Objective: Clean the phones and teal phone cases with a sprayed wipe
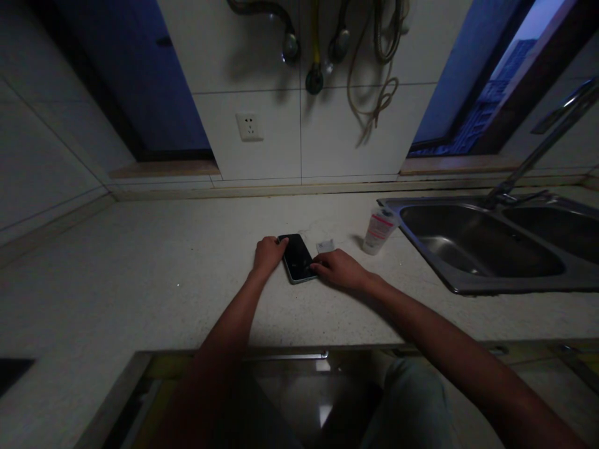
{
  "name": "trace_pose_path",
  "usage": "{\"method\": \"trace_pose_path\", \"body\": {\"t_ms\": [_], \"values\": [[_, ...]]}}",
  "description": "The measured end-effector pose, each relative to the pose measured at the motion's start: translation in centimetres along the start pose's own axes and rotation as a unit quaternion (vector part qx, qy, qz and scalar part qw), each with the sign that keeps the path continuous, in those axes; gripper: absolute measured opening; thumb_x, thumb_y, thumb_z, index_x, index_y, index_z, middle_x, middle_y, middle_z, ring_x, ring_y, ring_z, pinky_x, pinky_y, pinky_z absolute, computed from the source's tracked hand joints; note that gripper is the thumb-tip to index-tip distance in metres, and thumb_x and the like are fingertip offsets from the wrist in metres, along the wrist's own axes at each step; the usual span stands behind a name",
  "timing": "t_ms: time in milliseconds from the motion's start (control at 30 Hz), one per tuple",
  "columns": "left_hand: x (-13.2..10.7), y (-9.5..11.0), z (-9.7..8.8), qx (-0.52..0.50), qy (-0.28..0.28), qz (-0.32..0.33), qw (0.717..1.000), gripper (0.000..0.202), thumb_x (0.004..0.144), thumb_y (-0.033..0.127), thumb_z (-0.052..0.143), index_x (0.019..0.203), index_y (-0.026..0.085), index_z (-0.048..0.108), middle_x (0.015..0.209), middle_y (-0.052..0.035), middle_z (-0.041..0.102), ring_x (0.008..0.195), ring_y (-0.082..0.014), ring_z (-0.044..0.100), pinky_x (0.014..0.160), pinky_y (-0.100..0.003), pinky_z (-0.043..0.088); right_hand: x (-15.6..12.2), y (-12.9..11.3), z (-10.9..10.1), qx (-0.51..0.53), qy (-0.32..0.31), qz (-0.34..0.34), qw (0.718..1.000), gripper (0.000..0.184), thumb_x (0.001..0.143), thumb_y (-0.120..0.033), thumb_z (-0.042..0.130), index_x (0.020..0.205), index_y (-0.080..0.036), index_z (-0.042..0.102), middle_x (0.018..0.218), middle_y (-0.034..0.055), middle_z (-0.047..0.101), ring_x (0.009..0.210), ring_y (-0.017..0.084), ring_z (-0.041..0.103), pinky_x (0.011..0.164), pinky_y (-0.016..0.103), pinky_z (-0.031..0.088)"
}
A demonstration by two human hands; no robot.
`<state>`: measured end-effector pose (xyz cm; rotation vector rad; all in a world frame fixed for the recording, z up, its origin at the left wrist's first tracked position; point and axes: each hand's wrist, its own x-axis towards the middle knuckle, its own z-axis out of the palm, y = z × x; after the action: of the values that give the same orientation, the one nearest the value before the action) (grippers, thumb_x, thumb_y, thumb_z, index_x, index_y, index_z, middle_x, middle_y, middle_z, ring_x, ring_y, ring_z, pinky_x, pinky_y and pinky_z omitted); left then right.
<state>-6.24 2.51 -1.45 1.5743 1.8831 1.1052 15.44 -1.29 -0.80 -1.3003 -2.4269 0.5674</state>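
Observation:
A black phone point(297, 256) lies flat on the pale countertop point(163, 262), screen dark. My left hand point(268, 253) rests against its left edge, fingers curled, a fingertip on the top left corner. My right hand point(339, 269) sits at the phone's right edge, fingers curled and pressed onto its lower right side. A small pale card or wrapper point(325, 246) lies just behind my right hand.
A small white bottle with a pink label point(378, 230) stands right of the phone. A steel double sink point(491, 246) with a tap point(543, 146) fills the right. A wall socket point(249, 126) and hanging hoses point(322, 43) are on the back wall.

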Motion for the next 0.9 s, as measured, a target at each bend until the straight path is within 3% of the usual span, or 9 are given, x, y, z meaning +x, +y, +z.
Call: {"method": "trace_pose_path", "body": {"t_ms": [167,300,400,533,600,667,700,800,900], "values": [[-0.5,0.0,0.3,-0.023,0.022,-0.01,0.999,0.037,0.074,0.027,0.074,0.048,0.026,0.047,0.063,-0.0111,0.06,0.096,-0.0346,0.067,0.091,-0.041,0.045,-0.1,-0.2,-0.1,0.007,0.003,-0.005,1.0,0.024,0.095,-0.03,0.058,0.086,-0.019,0.078,0.076,0.0081,0.073,0.067,0.018,0.061,0.064,0.029,0.037],[-0.6,-0.2,0.6,-0.04,0.05,-0.009,0.998,0.034,0.072,0.024,0.073,0.051,0.026,0.046,0.068,-0.0117,0.064,0.104,-0.0355,0.066,0.101,-0.043,0.043,-0.3,-0.4,-0.2,0.015,-0.021,-0.024,0.999,0.023,0.094,-0.028,0.058,0.086,-0.018,0.077,0.072,0.0061,0.07,0.064,0.016,0.056,0.062,0.028,0.035],[-0.4,-0.3,0.7,-0.014,0.05,0.004,0.999,0.031,0.073,0.025,0.071,0.053,0.026,0.048,0.068,-0.0111,0.064,0.098,-0.0339,0.067,0.097,-0.042,0.045,-0.5,-0.5,-0.2,0.018,-0.042,-0.05,0.998,0.026,0.095,-0.028,0.055,0.083,-0.018,0.075,0.066,0.0035,0.066,0.059,0.014,0.051,0.06,0.027,0.031],[-0.1,-0.2,-0.3,0.084,0.067,0.038,0.993,0.021,0.083,0.029,0.06,0.065,0.025,0.05,0.074,-0.0091,0.066,0.082,-0.027,0.065,0.08,-0.036,0.044,-0.4,-0.6,-0.3,0.054,-0.053,-0.085,0.994,0.028,0.094,-0.03,0.052,0.077,-0.018,0.071,0.061,-0.0001,0.06,0.054,0.012,0.045,0.058,0.027,0.028],[0.1,-0.2,-1.2,0.13,0.088,0.038,0.987,0.023,0.087,0.031,0.053,0.066,0.025,0.045,0.073,-0.0067,0.064,0.074,-0.023,0.06,0.071,-0.033,0.039,-0.3,-0.2,-1.0,0.075,0.022,-0.06,0.995,0.034,0.092,-0.035,0.054,0.064,-0.018,0.063,0.055,-0.002,0.052,0.052,0.011,0.041,0.057,0.028,0.026],[0.4,-0.4,-2.1,0.162,0.101,0.027,0.981,0.025,0.087,0.03,0.049,0.064,0.025,0.04,0.069,-0.0048,0.061,0.069,-0.0205,0.056,0.067,-0.033,0.034,-0.2,0.7,-2.3,0.1,0.154,-0.018,0.983,0.047,0.09,-0.044,0.056,0.052,-0.02,0.046,0.049,-0.0035,0.038,0.05,0.01,0.035,0.055,0.029,0.023],[0.5,-0.6,-2.5,0.172,0.105,0.019,0.979,0.025,0.086,0.029,0.049,0.063,0.024,0.04,0.069,-0.0043,0.06,0.068,-0.0201,0.054,0.065,-0.033,0.032,-0.2,1.3,-3.1,0.127,0.249,0.005,0.96,0.051,0.089,-0.048,0.057,0.049,-0.021,0.04,0.048,-0.004,0.033,0.049,0.01,0.032,0.054,0.029,0.023],[0.8,-1.4,-3.0,0.176,0.081,0.009,0.981,0.023,0.085,0.031,0.049,0.064,0.024,0.042,0.07,-0.0043,0.061,0.068,-0.0199,0.053,0.064,-0.032,0.031,-0.3,3.8,-5.6,0.145,0.39,0.049,0.908,0.057,0.097,-0.058,0.037,0.052,-0.024,0.028,0.051,-0.0037,0.028,0.051,0.011,0.026,0.054,0.029,0.026],[1.0,-2.0,-2.6,0.192,0.033,-0.012,0.981,0.019,0.083,0.033,0.05,0.066,0.024,0.049,0.074,-0.0061,0.065,0.07,-0.0218,0.057,0.063,-0.032,0.032,-0.3,5.8,-6.7,0.235,0.525,0.069,0.815,0.059,0.091,-0.065,0.049,0.052,-0.025,0.033,0.049,-0.0049,0.031,0.046,0.011,0.029,0.05,0.028,0.031]]}}
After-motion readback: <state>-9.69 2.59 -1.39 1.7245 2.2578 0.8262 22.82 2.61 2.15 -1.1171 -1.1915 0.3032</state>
